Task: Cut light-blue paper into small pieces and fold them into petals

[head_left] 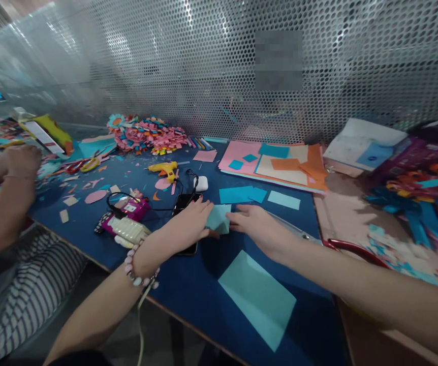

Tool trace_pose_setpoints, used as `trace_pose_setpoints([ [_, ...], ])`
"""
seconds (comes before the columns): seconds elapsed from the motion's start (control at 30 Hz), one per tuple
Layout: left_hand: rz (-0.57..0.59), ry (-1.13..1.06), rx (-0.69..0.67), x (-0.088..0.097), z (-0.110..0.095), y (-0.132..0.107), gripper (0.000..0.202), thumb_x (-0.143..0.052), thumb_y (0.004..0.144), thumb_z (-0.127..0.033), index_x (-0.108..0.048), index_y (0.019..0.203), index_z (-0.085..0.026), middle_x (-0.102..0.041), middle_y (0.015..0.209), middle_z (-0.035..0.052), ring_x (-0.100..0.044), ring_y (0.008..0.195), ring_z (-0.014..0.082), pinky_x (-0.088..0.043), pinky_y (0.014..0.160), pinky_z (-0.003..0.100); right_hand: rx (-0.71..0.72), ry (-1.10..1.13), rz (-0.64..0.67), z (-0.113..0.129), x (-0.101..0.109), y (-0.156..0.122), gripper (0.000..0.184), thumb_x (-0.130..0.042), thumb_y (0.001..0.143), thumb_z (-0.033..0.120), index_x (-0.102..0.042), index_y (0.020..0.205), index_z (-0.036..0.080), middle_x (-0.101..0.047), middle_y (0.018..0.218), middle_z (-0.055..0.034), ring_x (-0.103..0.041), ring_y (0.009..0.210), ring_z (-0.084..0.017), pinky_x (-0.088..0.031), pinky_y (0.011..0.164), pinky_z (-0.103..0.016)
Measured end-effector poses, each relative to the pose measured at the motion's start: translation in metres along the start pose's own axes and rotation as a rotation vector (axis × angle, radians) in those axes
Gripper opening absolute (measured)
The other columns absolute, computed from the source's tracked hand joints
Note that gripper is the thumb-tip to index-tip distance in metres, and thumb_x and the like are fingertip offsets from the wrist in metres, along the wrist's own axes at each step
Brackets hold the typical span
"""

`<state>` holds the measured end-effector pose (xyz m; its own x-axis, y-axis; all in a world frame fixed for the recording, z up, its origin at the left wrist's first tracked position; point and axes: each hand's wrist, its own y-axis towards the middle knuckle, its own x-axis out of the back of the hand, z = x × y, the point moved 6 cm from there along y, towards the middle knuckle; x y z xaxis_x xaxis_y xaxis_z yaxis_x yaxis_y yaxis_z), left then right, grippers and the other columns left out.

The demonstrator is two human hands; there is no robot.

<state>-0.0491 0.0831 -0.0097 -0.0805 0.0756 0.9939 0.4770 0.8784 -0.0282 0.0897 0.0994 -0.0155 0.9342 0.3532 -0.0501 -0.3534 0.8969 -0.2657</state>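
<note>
A small light teal piece of paper [219, 219] is between my two hands at the middle of the blue table. My left hand [183, 223], with a beaded bracelet at the wrist, grips its left side, fingers on top and thumb at the near edge. On the right side, the bent fingers of my right hand [259, 229] pinch the paper's edge. A black phone [190, 249] lies partly under my left hand. Nearer to me rests a larger teal sheet [257, 300]. Red-handled scissors [303, 235] lie partly behind my right forearm.
A yellow glue gun [165, 170], a white earbud case [201, 183] and a purple power bank [131, 209] are beyond my left arm. Coloured sheets [238, 155] are stacked at the back. A paper-flower pile [150, 134] stands left of them. Another person's hands [21, 162] are at far left.
</note>
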Motion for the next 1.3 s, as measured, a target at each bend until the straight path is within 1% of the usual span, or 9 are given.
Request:
trace_pose_setpoints([
  [0.13,-0.019,0.026,-0.009,0.000,0.000,-0.003,0.065,-0.051,0.085,-0.050,-0.040,0.134,-0.008,-0.042,0.140,0.0224,-0.028,0.136,0.0362,-0.025,0.108,0.052,-0.077,0.055,-0.042,0.002,0.016,-0.010,0.024,-0.062,0.071,0.018,-0.061,0.095,0.012,-0.066,0.094,-0.0115,-0.061,0.091,-0.021,-0.049,0.089,-0.037],
  [0.23,-0.010,0.020,0.000,0.001,0.000,-0.001,0.068,-0.054,0.084,-0.048,-0.038,0.136,-0.007,-0.043,0.140,0.0223,-0.030,0.135,0.0366,-0.025,0.108,0.051,-0.082,0.160,0.089,0.007,0.008,-0.008,0.006,-0.056,0.070,0.012,-0.060,0.075,0.015,-0.065,0.080,-0.0077,-0.062,0.082,-0.017,-0.049,0.087,-0.033],
  [0.33,-0.017,0.006,0.009,0.001,0.001,0.003,0.075,-0.059,0.082,-0.045,-0.031,0.139,-0.005,-0.042,0.139,0.0227,-0.033,0.132,0.0357,-0.027,0.107,0.047,-0.099,0.182,0.177,0.007,-0.002,0.003,0.007,-0.053,0.068,0.011,-0.057,0.064,0.015,-0.062,0.073,-0.0065,-0.060,0.073,-0.015,-0.049,0.080,-0.031],
  [0.57,-0.037,-0.041,0.025,0.002,0.006,0.009,0.088,-0.068,0.071,-0.050,-0.033,0.138,-0.005,-0.048,0.119,0.0180,-0.042,0.115,0.0325,-0.036,0.099,0.042,-0.118,-0.013,0.167,0.004,-0.014,0.021,0.009,-0.050,0.061,0.011,-0.048,0.055,0.016,-0.051,0.061,-0.0005,-0.052,0.063,-0.012,-0.045,0.067,-0.028],
  [0.77,-0.048,-0.053,0.039,0.008,0.005,0.008,0.067,-0.066,0.072,-0.051,-0.047,0.123,-0.012,-0.045,0.111,0.0138,-0.042,0.107,0.0305,-0.037,0.095,0.042,-0.027,-0.316,0.201,0.006,-0.018,0.020,0.011,-0.049,0.064,0.010,-0.060,0.066,0.014,-0.056,0.059,-0.0022,-0.052,0.064,-0.014,-0.039,0.060,-0.026],
  [0.9,-0.033,-0.010,0.030,0.005,0.010,0.011,0.065,-0.067,0.068,-0.055,-0.050,0.115,-0.013,-0.045,0.111,0.0125,-0.043,0.105,0.0294,-0.036,0.095,0.043,0.085,-0.567,0.239,0.006,-0.016,0.024,0.022,-0.048,0.068,0.008,-0.064,0.083,0.012,-0.060,0.075,-0.0052,-0.051,0.067,-0.015,-0.039,0.062,-0.027],
  [1.07,-0.034,0.050,0.065,0.005,0.011,0.011,0.067,-0.067,0.066,-0.057,-0.048,0.113,-0.013,-0.046,0.114,0.0127,-0.041,0.109,0.0307,-0.033,0.097,0.043,0.224,-0.888,0.237,0.014,-0.022,0.033,0.050,-0.068,0.065,0.015,-0.056,0.113,0.007,-0.049,0.112,-0.0161,-0.051,0.085,-0.021,-0.042,0.074,-0.032],
  [1.2,-0.016,0.041,0.097,0.009,0.007,0.009,0.061,-0.061,0.073,-0.057,-0.048,0.112,-0.012,-0.049,0.110,0.0129,-0.044,0.105,0.0296,-0.035,0.095,0.043,0.315,-1.061,0.237,0.015,-0.029,0.039,0.055,-0.072,0.069,0.026,-0.053,0.117,0.006,-0.046,0.112,-0.0174,-0.050,0.088,-0.024,-0.042,0.076,-0.035],
  [1.3,-0.017,0.026,0.099,0.010,0.006,0.009,0.067,-0.064,0.071,-0.056,-0.045,0.118,-0.012,-0.049,0.114,0.0140,-0.043,0.108,0.0304,-0.035,0.094,0.042,0.394,-1.161,0.213,0.013,-0.029,0.039,0.050,-0.070,0.074,0.028,-0.055,0.116,0.006,-0.043,0.115,-0.0187,-0.047,0.097,-0.028,-0.039,0.084,-0.040],
])
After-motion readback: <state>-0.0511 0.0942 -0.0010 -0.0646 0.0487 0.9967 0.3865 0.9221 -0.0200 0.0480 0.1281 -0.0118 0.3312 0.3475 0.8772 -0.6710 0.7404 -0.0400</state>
